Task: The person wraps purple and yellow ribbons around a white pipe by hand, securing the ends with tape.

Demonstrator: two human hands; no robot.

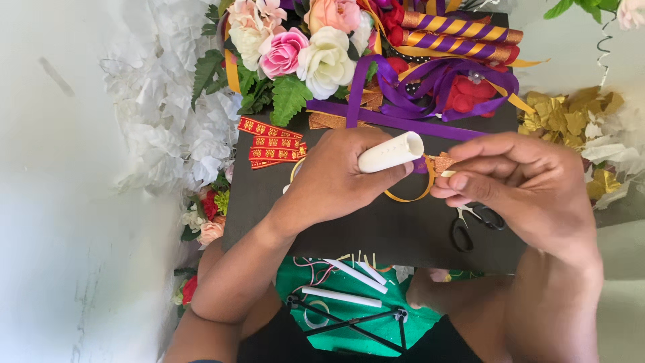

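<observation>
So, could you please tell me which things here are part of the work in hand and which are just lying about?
In hand:
left hand holding white tube
right hand pinching a small white piece

Lying about:
black scissors
red patterned ribbon
white sticks
fabric flowers
gold leaves

A pale whitewashed floor [60, 202] fills the nine o'clock side, lit by soft daylight. White fabric flowers [161, 114] heap at ten o'clock; gold leaves [568, 117] lie at two o'clock.
</observation>
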